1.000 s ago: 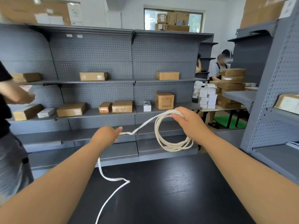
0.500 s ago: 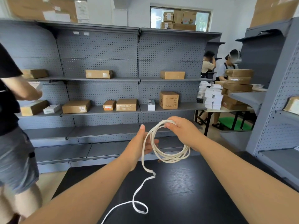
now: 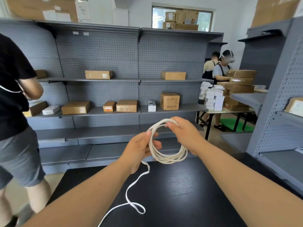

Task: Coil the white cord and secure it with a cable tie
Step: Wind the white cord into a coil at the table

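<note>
Left hand (image 3: 139, 149) has closed onto the white cord (image 3: 168, 160).

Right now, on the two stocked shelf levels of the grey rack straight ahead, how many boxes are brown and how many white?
Brown boxes: 8
White boxes: 2
Total: 10

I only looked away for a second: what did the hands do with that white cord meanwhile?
The left hand swung in from the left to the coiled white cord, adding another loop, and now grips its left side. The loose tail shifted on the black table. The right hand kept holding the coil's top.
</note>
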`<action>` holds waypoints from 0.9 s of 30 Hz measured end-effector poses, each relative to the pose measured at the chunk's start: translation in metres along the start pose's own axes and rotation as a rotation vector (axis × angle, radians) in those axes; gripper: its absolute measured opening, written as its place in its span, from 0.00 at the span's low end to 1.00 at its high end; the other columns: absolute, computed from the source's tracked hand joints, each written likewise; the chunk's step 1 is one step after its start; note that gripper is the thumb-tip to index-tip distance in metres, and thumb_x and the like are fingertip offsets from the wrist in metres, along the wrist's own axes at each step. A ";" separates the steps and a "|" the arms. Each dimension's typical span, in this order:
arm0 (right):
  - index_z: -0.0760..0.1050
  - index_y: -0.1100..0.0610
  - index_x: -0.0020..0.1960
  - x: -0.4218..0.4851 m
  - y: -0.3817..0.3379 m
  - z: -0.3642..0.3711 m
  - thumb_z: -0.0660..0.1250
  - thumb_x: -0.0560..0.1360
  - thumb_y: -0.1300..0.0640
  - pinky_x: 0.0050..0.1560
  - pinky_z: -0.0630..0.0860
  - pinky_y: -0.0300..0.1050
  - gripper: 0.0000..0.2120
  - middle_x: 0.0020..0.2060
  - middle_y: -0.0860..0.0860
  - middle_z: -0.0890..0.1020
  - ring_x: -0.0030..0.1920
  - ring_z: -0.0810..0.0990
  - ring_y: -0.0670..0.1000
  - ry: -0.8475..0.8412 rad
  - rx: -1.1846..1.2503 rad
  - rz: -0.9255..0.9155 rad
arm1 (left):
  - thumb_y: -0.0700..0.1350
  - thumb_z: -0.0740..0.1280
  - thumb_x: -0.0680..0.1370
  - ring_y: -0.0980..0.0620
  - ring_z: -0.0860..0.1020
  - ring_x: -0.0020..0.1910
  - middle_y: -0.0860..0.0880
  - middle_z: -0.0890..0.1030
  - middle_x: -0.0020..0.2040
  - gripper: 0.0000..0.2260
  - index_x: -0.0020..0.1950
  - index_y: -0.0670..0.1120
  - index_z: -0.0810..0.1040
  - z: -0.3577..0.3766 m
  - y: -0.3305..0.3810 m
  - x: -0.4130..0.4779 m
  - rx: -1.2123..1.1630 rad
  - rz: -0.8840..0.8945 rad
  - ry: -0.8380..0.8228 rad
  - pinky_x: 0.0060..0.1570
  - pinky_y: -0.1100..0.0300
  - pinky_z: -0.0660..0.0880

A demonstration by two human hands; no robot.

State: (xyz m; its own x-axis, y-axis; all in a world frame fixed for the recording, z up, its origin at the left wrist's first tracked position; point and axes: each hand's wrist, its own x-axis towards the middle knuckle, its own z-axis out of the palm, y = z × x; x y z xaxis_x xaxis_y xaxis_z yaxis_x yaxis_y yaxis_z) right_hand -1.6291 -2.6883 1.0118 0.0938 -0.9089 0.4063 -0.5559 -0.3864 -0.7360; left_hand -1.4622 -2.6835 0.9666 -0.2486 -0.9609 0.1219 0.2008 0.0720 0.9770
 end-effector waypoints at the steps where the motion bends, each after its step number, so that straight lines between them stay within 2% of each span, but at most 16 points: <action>1: 0.75 0.52 0.46 -0.001 0.000 0.002 0.58 0.79 0.54 0.34 0.63 0.39 0.08 0.30 0.43 0.71 0.31 0.68 0.42 0.019 0.029 0.005 | 0.54 0.54 0.80 0.49 0.82 0.40 0.46 0.81 0.37 0.17 0.52 0.45 0.78 0.004 -0.001 0.000 -0.029 0.003 0.027 0.40 0.57 0.80; 4: 0.76 0.54 0.48 -0.001 0.002 0.007 0.58 0.79 0.53 0.34 0.63 0.40 0.09 0.31 0.43 0.71 0.32 0.68 0.42 0.088 0.065 0.004 | 0.57 0.50 0.80 0.50 0.81 0.36 0.47 0.80 0.34 0.21 0.52 0.47 0.78 0.012 -0.002 0.001 -0.068 0.027 0.103 0.40 0.54 0.77; 7: 0.75 0.50 0.45 -0.001 0.004 0.012 0.57 0.79 0.53 0.35 0.64 0.40 0.09 0.31 0.42 0.72 0.32 0.69 0.42 0.197 0.192 0.053 | 0.55 0.52 0.81 0.50 0.79 0.34 0.48 0.78 0.33 0.18 0.52 0.47 0.78 0.017 -0.001 -0.002 -0.055 0.075 0.159 0.38 0.57 0.75; 10: 0.74 0.45 0.42 -0.002 0.005 0.021 0.57 0.79 0.53 0.36 0.64 0.42 0.10 0.30 0.42 0.72 0.31 0.68 0.43 0.295 0.321 0.087 | 0.54 0.54 0.81 0.51 0.74 0.31 0.49 0.73 0.31 0.17 0.52 0.46 0.78 0.021 0.001 -0.002 -0.025 0.124 0.195 0.39 0.55 0.72; 13: 0.74 0.46 0.42 -0.008 0.005 0.029 0.56 0.79 0.52 0.36 0.68 0.44 0.11 0.29 0.45 0.71 0.31 0.68 0.46 0.324 0.410 0.126 | 0.52 0.55 0.81 0.55 0.68 0.26 0.51 0.67 0.27 0.15 0.48 0.47 0.78 0.022 0.005 0.002 0.051 0.171 0.259 0.33 0.60 0.70; 15: 0.73 0.47 0.42 -0.012 0.005 0.032 0.55 0.80 0.52 0.36 0.71 0.43 0.11 0.27 0.48 0.70 0.31 0.70 0.49 0.298 0.445 0.164 | 0.51 0.56 0.81 0.57 0.64 0.23 0.54 0.64 0.24 0.14 0.45 0.46 0.78 0.020 0.009 0.005 0.118 0.206 0.298 0.30 0.61 0.67; 17: 0.74 0.50 0.43 -0.014 0.007 0.033 0.56 0.80 0.53 0.45 0.75 0.48 0.10 0.27 0.48 0.73 0.34 0.75 0.49 0.237 0.470 0.215 | 0.51 0.57 0.81 0.58 0.62 0.22 0.55 0.63 0.21 0.14 0.44 0.46 0.78 0.014 0.012 0.008 0.224 0.227 0.312 0.29 0.58 0.64; 20: 0.74 0.53 0.45 -0.013 0.013 0.029 0.60 0.79 0.55 0.58 0.77 0.53 0.06 0.37 0.50 0.80 0.42 0.80 0.50 0.065 0.556 0.265 | 0.52 0.59 0.80 0.54 0.62 0.24 0.55 0.63 0.21 0.14 0.40 0.49 0.78 0.001 0.019 0.012 0.389 0.223 0.318 0.31 0.57 0.62; 22: 0.72 0.52 0.50 -0.011 0.014 0.026 0.62 0.78 0.55 0.56 0.76 0.53 0.03 0.46 0.51 0.81 0.48 0.81 0.51 -0.008 0.557 0.235 | 0.52 0.59 0.80 0.52 0.63 0.25 0.54 0.64 0.23 0.14 0.37 0.51 0.77 -0.005 0.025 0.012 0.532 0.220 0.279 0.33 0.57 0.62; 24: 0.69 0.49 0.55 -0.008 0.014 0.022 0.65 0.76 0.53 0.53 0.75 0.51 0.10 0.51 0.50 0.80 0.52 0.81 0.51 -0.034 0.451 0.175 | 0.51 0.58 0.80 0.53 0.64 0.26 0.51 0.65 0.26 0.16 0.33 0.53 0.73 -0.008 0.033 0.010 0.703 0.234 0.199 0.33 0.57 0.63; 27: 0.67 0.48 0.62 -0.005 0.003 0.021 0.61 0.77 0.49 0.53 0.74 0.45 0.14 0.51 0.47 0.80 0.48 0.81 0.47 -0.143 0.278 0.148 | 0.51 0.58 0.80 0.54 0.65 0.27 0.50 0.67 0.28 0.15 0.35 0.49 0.71 -0.009 0.042 0.009 0.937 0.246 0.084 0.32 0.59 0.63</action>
State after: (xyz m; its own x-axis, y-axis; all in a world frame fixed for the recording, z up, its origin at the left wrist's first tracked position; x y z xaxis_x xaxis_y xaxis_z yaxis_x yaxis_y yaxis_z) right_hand -1.6137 -2.6884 0.9961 0.1546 -0.9635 0.2186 -0.3274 -0.2587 -0.9088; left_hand -1.4476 -2.6914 1.0067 -0.2247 -0.9039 0.3639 -0.6072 0.4220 0.6733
